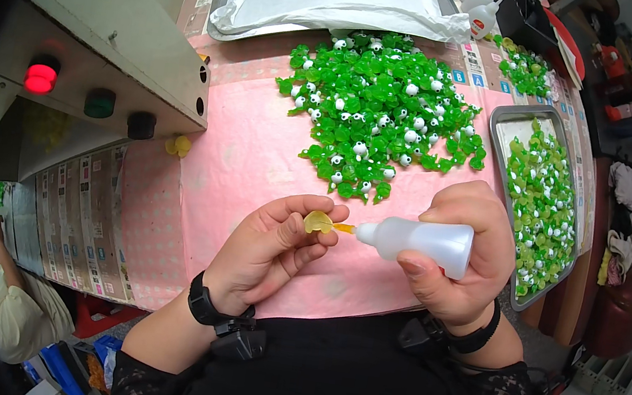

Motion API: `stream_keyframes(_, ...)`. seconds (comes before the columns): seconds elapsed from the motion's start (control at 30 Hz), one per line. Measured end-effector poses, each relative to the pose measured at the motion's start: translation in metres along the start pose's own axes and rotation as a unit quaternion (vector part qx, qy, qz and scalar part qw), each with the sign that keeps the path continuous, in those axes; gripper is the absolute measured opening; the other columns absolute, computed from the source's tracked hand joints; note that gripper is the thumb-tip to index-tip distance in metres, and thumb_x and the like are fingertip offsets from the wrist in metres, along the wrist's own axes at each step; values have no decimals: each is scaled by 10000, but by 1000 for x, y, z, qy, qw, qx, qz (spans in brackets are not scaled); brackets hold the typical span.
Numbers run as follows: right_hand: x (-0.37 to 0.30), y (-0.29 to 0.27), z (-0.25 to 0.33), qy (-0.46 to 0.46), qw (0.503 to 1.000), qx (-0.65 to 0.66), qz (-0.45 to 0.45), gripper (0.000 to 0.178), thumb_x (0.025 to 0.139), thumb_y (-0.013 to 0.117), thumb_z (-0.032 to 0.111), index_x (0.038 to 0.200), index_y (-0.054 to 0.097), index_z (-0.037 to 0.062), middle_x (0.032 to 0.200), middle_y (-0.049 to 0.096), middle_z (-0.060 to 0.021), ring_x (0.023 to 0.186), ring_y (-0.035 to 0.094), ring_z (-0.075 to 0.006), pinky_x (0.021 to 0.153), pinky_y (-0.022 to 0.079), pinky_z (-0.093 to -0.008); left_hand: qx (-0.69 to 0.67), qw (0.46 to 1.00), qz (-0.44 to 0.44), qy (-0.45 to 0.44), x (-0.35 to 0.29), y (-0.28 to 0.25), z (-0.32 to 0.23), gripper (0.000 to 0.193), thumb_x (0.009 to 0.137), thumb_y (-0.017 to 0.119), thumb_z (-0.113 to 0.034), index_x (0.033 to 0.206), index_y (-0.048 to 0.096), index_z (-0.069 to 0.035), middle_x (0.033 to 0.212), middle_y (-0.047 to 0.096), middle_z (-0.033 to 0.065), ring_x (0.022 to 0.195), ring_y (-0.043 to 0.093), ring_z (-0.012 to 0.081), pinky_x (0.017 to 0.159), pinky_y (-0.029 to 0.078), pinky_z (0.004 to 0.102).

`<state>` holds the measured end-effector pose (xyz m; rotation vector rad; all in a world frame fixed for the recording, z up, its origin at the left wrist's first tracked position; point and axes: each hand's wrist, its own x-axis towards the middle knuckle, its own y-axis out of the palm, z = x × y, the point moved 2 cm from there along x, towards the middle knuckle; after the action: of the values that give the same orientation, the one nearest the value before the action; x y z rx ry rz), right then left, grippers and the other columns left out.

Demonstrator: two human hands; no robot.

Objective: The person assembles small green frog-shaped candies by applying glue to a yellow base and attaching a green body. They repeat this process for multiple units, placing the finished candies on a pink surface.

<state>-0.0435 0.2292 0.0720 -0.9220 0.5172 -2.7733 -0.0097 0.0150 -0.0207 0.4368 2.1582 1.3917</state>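
Note:
Between the fingertips of my left hand (256, 250) is a small translucent yellow cup-shaped plastic piece (316, 222). My right hand (482, 249) grips a white squeeze bottle (426, 244), which lies nearly level. Its thin amber nozzle points left and reaches the yellow piece; whether it touches cannot be made out. Just beyond both hands spreads a heap of small green plastic pieces (381, 110), many with white eyeball-like balls with dark dots.
A pink cloth (239, 138) covers the table. At right stands a metal tray (500, 134) of green, yellow and white pieces. Farther back are a paper-lined tray (224, 19) and white bottles (483, 17). A machine with a red lamp (40, 78) juts in from the left; another person (17, 309) sits beyond.

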Motion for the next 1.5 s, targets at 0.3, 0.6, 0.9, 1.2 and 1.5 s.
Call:
stream_keyframes(0.3, 2, -4, 4, 7, 1000, -18, 18, 299, 719, 814, 133, 901, 605, 22, 778, 601, -93, 685, 577, -224, 609, 460, -313, 24, 1000, -4, 2, 0, 4, -1, 385, 965, 567, -201, 1283, 517, 10, 1287, 565, 170, 1032, 648, 179, 905, 555, 266)
stream_keyframes(0.6, 0, -1, -2, 35, 999, 18, 6, 307, 732, 804, 137, 919, 597, 10, 801, 599, -106, 702, 573, -213, 632, 456, -307, 59, 998, -20, -13, 0, 6, -2, 431, 975, 547, -279, 1265, 518, 38, 1261, 580, 160, 982, 650, 138, 883, 556, 246)
stream_keyframes(0.9, -5, 5, -10, 60, 996, 61, 21, 314, 751, 793, 119, 955, 585, 3, 854, 586, -106, 736, 562, -191, 654, 449, -294, 61, 998, -30, -19, -1, 9, -2, 459, 968, 554, -295, 1262, 510, 55, 1254, 583, 156, 971, 651, 134, 877, 559, 241)
stream_keyframes(1.2, -23, -6, -20, 164, 978, 125, 12, 412, 744, 778, 69, 1109, 597, 5, 950, 597, -93, 879, 582, -186, 782, 474, -296, 67, 997, -42, 21, -2, 10, -12, 404, 984, 544, -236, 1288, 499, 25, 1267, 573, 169, 1005, 646, 163, 888, 556, 258)
stream_keyframes(1.5, -41, 24, -28, 73, 972, 45, 220, 353, 741, 751, 111, 1069, 632, 60, 1027, 665, -113, 929, 648, -293, 818, 513, -376, 117, 989, -62, 69, 11, 24, -26, 391, 984, 549, -226, 1298, 495, 1, 1240, 590, 176, 986, 642, 151, 864, 552, 256)
